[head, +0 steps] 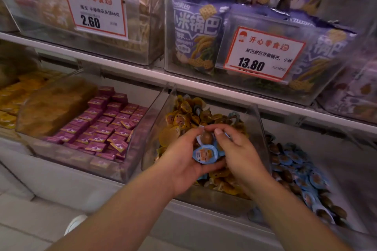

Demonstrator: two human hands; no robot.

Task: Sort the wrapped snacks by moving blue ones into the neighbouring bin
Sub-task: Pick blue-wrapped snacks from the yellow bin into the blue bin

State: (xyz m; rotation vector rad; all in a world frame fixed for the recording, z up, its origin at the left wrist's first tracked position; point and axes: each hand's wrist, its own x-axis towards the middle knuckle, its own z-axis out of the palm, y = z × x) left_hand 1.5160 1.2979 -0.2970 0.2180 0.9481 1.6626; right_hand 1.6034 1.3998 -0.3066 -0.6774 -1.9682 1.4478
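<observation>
Blue snacks [204, 154] sit gathered in my left hand [184, 162], which I hold palm-up above the middle bin [256, 128], the one full of yellow snacks [179, 120]. My left fingers curl up around the small stack, cupping it without clamping. My right hand [236, 153] comes over from the other side; its thumb and fingers seem to pinch at the top of the stack, near a brown round piece showing through one wrapper, though I cannot tell exactly which wrapper they have.

The front wrapper faces up and towards me, its printed blue lid tilted a little to the left. It is close to round, so it has no real long axis; the pieces behind it stand more on edge.

The blue bin [346, 169] lies just to my right, already holding many blue snacks. A few blue wrappers look left among the yellow ones at the back of the middle bin.

What could go wrong, as I judge it: the stack is loose and the wrappers look slick, so tipping my left hand as I swing right could drop one back among the yellows. The clear wall between the bins stands high, and my knuckles could catch it.
</observation>
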